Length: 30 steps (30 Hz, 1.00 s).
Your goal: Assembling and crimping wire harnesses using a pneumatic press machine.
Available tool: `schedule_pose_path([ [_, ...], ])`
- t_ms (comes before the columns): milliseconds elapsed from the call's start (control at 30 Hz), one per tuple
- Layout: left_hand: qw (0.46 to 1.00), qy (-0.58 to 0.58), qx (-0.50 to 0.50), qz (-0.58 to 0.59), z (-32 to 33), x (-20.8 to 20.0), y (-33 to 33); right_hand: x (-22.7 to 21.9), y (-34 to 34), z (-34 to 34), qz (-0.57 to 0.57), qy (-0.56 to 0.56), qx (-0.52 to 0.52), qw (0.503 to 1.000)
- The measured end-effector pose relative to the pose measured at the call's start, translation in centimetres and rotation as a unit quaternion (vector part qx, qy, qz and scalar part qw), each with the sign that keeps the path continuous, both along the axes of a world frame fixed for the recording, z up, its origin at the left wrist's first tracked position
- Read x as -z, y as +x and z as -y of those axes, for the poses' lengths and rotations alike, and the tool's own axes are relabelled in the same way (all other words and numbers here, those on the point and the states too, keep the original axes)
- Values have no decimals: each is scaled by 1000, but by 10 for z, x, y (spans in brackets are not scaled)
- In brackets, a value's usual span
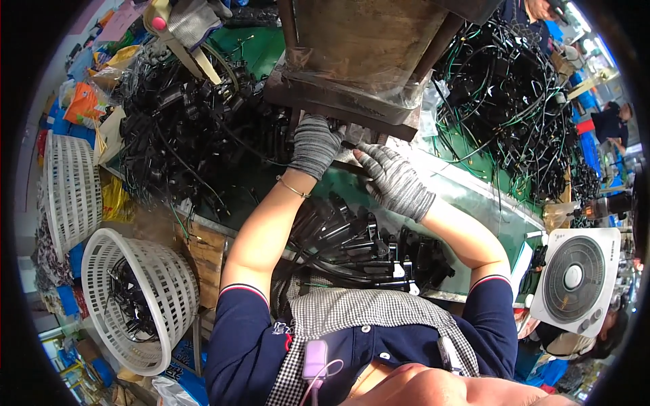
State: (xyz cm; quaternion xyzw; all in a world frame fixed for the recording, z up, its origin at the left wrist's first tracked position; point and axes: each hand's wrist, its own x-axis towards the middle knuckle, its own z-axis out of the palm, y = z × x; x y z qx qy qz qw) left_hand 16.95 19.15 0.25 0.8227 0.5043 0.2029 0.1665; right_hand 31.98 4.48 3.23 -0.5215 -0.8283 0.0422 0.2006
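Observation:
My left hand [315,147], in a grey striped glove, reaches to the front lower edge of a big brown metal machine [352,95]. Its fingers are bent and partly hidden, and what they hold cannot be made out. My right hand [396,179], gloved alike with bare fingertips, is just to the right. Its fingers stretch toward a small dark piece [348,144] under the machine's edge, with the thumb apart. Between my forearms and close to my body lies a row of black plastic parts with cables [338,233].
Heaps of black cabled parts [176,128] and more wired parts [508,101] flank the machine on the green table [474,177]. White baskets [166,284] stand at left. A white fan [575,277] is at right. Other people are in the right background.

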Motion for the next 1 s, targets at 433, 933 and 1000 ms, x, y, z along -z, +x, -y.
schedule_pose_path([
  [433, 986, 147, 23, 82, 1, 16, -9, 1, 9, 15, -12, -23, 2, 1000],
  [933, 878, -137, 208, 408, 143, -84, -33, -41, 8, 90, -255, -175, 116, 944],
  [1000, 891, -35, 288, 348, 164, -94, -34, -62, -18, 94, -541, -265, 25, 798],
])
